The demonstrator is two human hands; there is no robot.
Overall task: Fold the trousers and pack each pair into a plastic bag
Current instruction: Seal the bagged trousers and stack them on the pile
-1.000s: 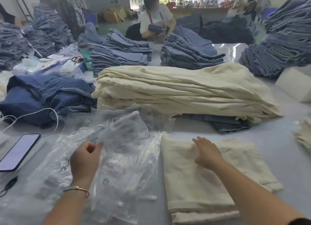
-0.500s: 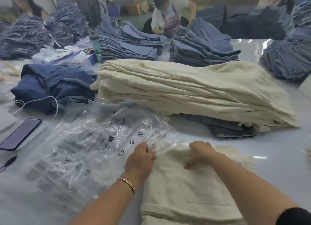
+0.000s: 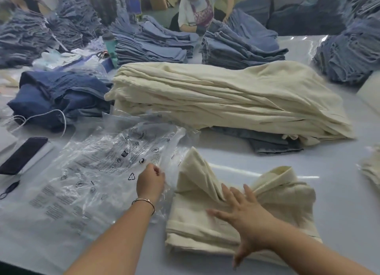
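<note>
**Now: right hand flat on folded trousers, left hand at the bag**

Centrally, near the front edge of the pale desk (image 3: 339, 192), lies a folded pair of cream trousers (image 3: 287, 202). Its far edge is rumpled upward into two raised folds. The right hand (image 3: 244, 211) rests on top of the pair, fingers straight and spread, palm down, nothing held in its grip.

Just beside the trousers, on the left, a sheet of clear plastic bags (image 3: 98, 172) printed with black symbols and text spreads across the desk. The left hand (image 3: 150, 182), a thin bracelet (image 3: 144, 201) on its wrist, sits at the bags' right edge. Its fingers are curled toward the film; whether the grip actually pinches the plastic cannot be told from this view.

Behind the folded pair, a tall stack of cream trousers (image 3: 226, 98) lies over a grey garment (image 3: 273, 143). To the left of that stack sits a heap of dark blue trousers (image 3: 57, 96) with a white cable (image 3: 59, 114) draped across it. A dark phone (image 3: 22, 154) lies at the desk's left edge. Piles of blue-grey denim (image 3: 236, 48) fill the far side, where another person (image 3: 197, 9) stands.
</note>
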